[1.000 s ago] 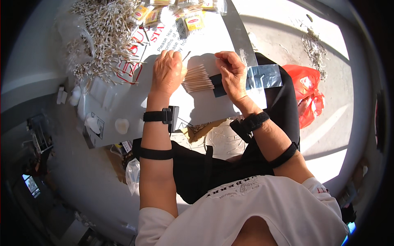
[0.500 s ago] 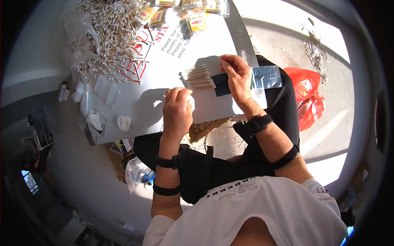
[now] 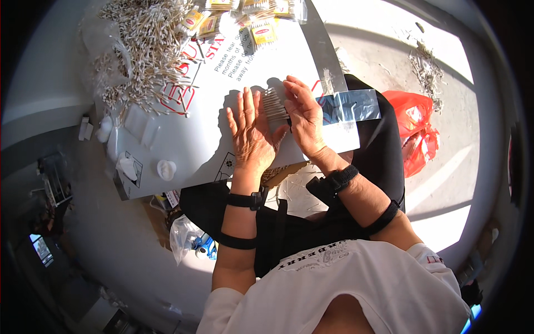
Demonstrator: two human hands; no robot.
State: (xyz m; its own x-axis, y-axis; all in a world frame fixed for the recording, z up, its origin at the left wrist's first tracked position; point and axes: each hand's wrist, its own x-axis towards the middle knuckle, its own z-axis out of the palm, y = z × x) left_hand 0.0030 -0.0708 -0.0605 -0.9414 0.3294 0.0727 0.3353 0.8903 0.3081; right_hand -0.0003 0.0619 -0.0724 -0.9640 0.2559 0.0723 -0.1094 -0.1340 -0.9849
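Note:
A row of cotton swabs (image 3: 274, 106) lies side by side on the white printed board (image 3: 206, 133), between my two hands. My left hand (image 3: 253, 131) is open just left of the row, fingers stretched upward and thumb out toward the swabs' lower end. My right hand (image 3: 306, 117) is at the row's right ends, its fingers loosely bent and the thumb apart from them. It covers part of the swabs, so contact there is hard to make out. A clear plastic strip (image 3: 359, 104) extends from beside my right hand past the board's edge.
A big heap of loose cotton swabs (image 3: 142, 50) with a plastic bag covers the far left. Several yellow-labelled swab packs (image 3: 262, 33) lie at the back. A white cotton pad (image 3: 166, 170) sits near the front left. A red plastic bag (image 3: 417, 147) rests on the floor at right.
My left hand has gone from bent fingers to a flat, spread pose and moved right, up against the row. My right hand has shifted left over the swabs' ends.

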